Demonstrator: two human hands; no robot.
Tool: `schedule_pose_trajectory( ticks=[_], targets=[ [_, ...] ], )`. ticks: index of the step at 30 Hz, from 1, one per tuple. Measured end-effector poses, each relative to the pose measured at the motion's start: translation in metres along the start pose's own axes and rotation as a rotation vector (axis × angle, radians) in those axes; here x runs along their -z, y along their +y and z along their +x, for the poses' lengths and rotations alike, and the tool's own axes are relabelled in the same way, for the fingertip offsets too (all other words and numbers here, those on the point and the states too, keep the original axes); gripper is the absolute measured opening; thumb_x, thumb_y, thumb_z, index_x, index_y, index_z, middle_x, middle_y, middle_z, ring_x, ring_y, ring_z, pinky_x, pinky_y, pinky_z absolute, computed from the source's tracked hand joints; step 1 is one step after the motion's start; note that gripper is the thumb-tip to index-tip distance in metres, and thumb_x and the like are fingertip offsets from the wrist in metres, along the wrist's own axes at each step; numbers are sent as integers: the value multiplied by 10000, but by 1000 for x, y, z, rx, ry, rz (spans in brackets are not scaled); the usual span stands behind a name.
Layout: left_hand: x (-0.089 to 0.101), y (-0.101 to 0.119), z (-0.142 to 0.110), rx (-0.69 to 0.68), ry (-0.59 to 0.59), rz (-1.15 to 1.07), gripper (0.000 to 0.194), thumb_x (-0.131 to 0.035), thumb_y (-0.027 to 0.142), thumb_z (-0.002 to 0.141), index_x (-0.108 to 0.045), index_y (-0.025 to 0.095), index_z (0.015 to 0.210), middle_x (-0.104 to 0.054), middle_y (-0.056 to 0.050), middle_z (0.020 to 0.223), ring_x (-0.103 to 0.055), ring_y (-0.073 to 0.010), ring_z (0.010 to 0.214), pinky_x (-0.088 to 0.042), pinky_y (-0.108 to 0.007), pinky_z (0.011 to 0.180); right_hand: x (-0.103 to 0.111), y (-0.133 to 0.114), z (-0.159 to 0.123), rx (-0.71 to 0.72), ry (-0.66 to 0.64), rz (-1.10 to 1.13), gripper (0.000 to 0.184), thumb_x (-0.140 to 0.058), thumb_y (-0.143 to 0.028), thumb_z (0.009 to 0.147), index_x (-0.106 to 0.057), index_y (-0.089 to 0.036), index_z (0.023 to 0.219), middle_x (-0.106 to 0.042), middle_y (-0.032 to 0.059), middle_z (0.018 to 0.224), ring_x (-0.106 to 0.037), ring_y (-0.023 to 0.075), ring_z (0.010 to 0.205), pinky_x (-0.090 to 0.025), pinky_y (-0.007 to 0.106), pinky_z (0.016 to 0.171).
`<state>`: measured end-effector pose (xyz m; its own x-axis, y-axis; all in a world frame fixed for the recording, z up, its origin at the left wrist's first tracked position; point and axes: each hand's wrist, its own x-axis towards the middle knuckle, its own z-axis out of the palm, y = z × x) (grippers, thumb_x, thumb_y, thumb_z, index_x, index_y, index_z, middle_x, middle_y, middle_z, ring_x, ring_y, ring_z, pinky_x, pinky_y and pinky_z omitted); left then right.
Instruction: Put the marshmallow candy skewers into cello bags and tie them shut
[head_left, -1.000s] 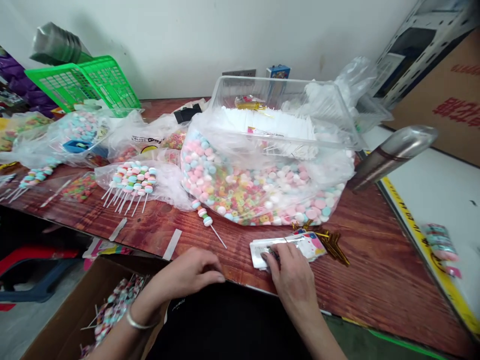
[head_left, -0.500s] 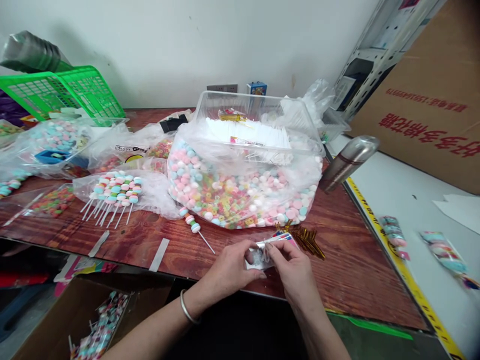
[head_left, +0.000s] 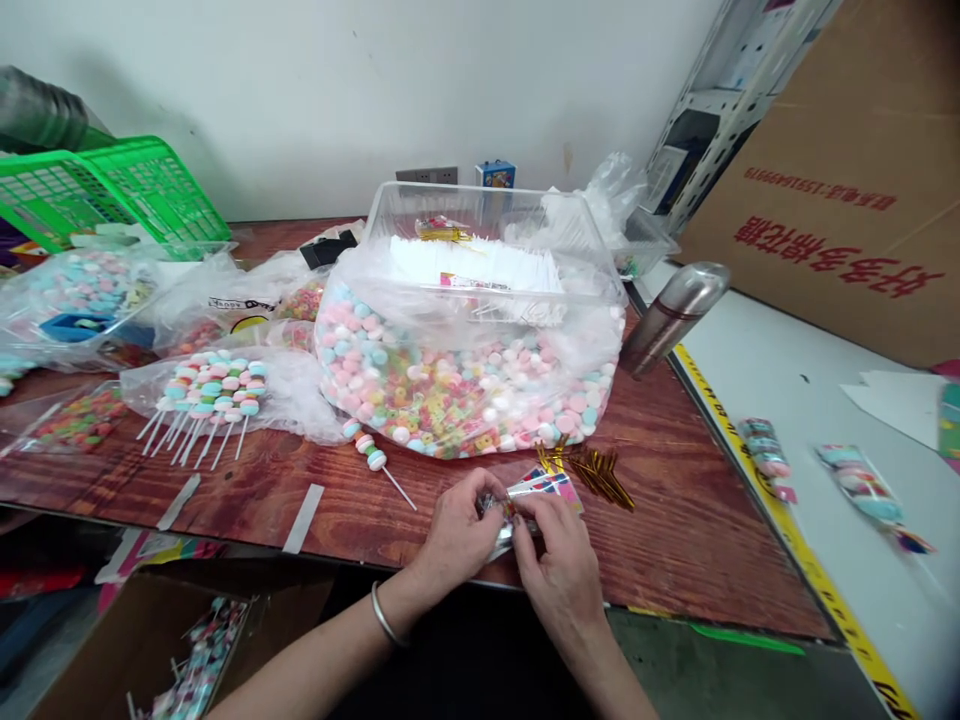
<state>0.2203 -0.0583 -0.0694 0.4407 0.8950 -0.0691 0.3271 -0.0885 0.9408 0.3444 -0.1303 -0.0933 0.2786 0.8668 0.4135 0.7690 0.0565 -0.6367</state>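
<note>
Both hands meet at the front edge of the table, closed on a small clear plastic bag [head_left: 502, 540]. My left hand [head_left: 459, 528] pinches its left side, and my right hand [head_left: 561, 565] grips it from the right. Fingers hide much of the bag, so what is inside cannot be made out. Just beyond them lie printed plastic packets [head_left: 559, 487] and a bunch of gold twist ties [head_left: 600, 472]. To the left, a marshmallow skewer [head_left: 375, 460] with a white stick rests alone on the wood.
A clear tub [head_left: 495, 195] holds white sticks behind a big bag of marshmallows [head_left: 472, 400]. Several finished skewers [head_left: 214, 385] lie on plastic at left. A steel flask [head_left: 675, 315] stands right, near wrapped skewers [head_left: 862, 485]. Below left is an open carton [head_left: 97, 650].
My hands have drawn closer together around the bag, and the right fingers have shifted down and left, covering more of it. The whole view has shifted slightly.
</note>
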Motion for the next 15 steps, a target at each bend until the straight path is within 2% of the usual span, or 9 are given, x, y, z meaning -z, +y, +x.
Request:
schedule_pose_trajectory(
  ticks=[4,8,10,12,15],
  targets=[
    [7,-8,0,50,-32,-339,63,-559,142,687,-526,185,720,-497,32,665,-425,-121,627,-332,-247,610,-6,7,-3,-12,8,-8,150,-512,-237,896,-654,-206,934,-641,79,964,-579,224,915,-432,369,818],
    [18,-17,2,123,15,-849,155,-604,172,591,-461,187,650,-441,38,627,-359,-98,556,-297,-240,564,-7,8,-2,-43,26,11,156,-525,-296,905,-657,-214,919,-658,73,947,-587,226,902,-438,377,824],
    [24,-18,4,146,33,-1011,178,-608,171,561,-446,185,632,-422,35,616,-365,-99,557,-304,-244,570,-5,8,-3,-57,42,31,185,-498,-319,925,-649,-212,938,-665,74,962,-595,224,918,-448,378,837],
    [29,-15,6,133,30,-1080,179,-618,163,556,-455,181,627,-405,33,611,-382,-104,574,-315,-248,585,0,4,-3,-152,87,115,220,-481,-355,937,-632,-202,985,-666,81,997,-603,221,948,-459,374,858],
    [34,-8,7,69,6,-1106,180,-651,170,583,-476,173,622,-405,28,626,-395,-105,592,-322,-249,597,12,-8,2,-472,120,476,334,-514,-458,913,-601,-200,1105,-671,86,1054,-626,219,947,-483,361,839]
  ],
)
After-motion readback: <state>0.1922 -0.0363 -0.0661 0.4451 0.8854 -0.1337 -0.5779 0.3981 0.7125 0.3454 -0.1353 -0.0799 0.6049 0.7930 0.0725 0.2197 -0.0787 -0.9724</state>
